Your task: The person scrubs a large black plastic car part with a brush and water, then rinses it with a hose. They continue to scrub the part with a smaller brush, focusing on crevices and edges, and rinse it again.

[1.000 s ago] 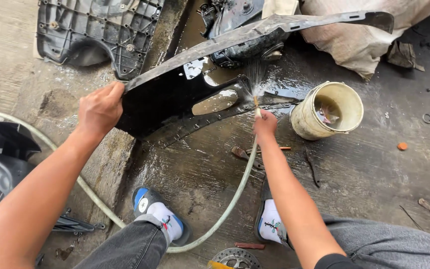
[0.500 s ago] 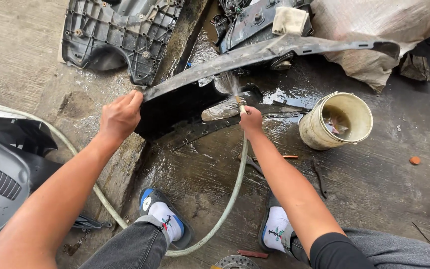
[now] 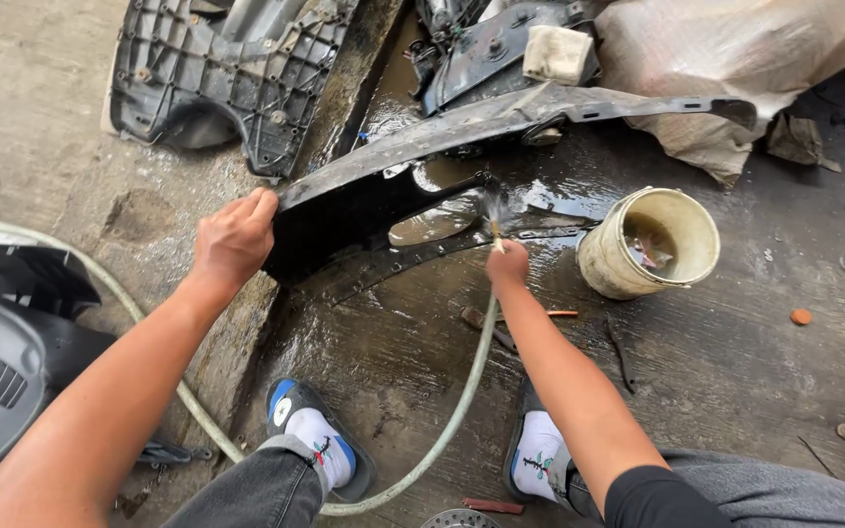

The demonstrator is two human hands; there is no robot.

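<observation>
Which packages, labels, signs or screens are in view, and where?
No labels, signs or screens.
Sack: top right on the wet floor, bulging, crumpled, tan-grey.
Bucket: right of the right hand, round, cream, open, lying tilted.

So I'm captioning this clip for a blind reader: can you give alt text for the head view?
Seen from above, a person's left hand grips the edge of a long black plastic panel while the right hand sprays it with a hose. A cream bucket stands to the right on the wet concrete floor.
</observation>
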